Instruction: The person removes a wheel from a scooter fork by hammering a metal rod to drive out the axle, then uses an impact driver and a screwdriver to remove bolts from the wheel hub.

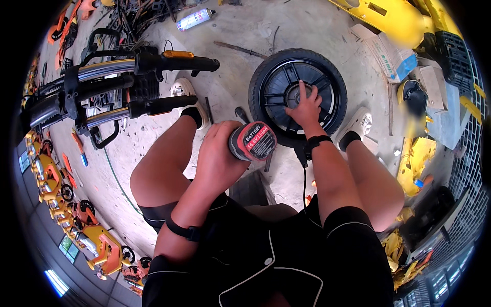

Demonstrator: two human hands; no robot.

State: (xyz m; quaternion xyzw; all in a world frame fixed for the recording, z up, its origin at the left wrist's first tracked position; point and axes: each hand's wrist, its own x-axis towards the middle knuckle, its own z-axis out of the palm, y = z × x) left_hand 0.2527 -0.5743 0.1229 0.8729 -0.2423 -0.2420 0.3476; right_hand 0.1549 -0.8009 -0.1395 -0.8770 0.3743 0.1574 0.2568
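Observation:
My left hand (221, 152) is wrapped round the grip of a cordless power tool, whose red and black battery pack (258, 141) faces up toward me. The tool's working end is hidden below the hand and battery. Between my feet a black wheel with a tyre (260, 84) lies flat on the floor, with a wide hub and spokes. Across the right part of its hub rests my right hand (306, 106), fingers spread and nothing gripped. From the wheel's near side a black cable (305, 181) runs toward me.
A front fork (112, 66) with an orange reflector juts in from the left. On the concrete floor (230, 71) lie a spray can (195, 20) and a thin rod (240, 49). Cardboard (376, 51) and yellow panels (417, 158) crowd the right side; several orange-yellow bikes (105, 245) stand at left.

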